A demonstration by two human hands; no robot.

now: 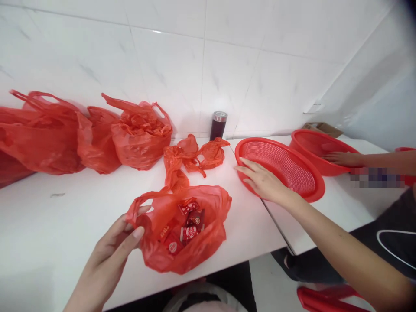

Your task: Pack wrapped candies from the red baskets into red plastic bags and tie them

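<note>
My left hand (118, 242) is closed on the handle side of a red plastic bag (211, 236), thumb at the front and fingers behind. The bag's mouth gapes, and several small red wrapped packets (191, 232) lie inside it. My right hand (264, 180) rests with spread, stretched fingers over the near left rim of a red perforated basket (286, 164). The basket is tilted, and the part of it behind my hand is hidden. Crumpled red plastic bags (182, 158) lie just behind the open bag.
Filled red bags (139, 138) line the back left by the wall. A dark tumbler (218, 125) stands behind. At right, a co-worker's hand (341, 158) reaches into another red basket (302, 145), with a cardboard box (321, 128) behind. A seam (279, 229) crosses the white table.
</note>
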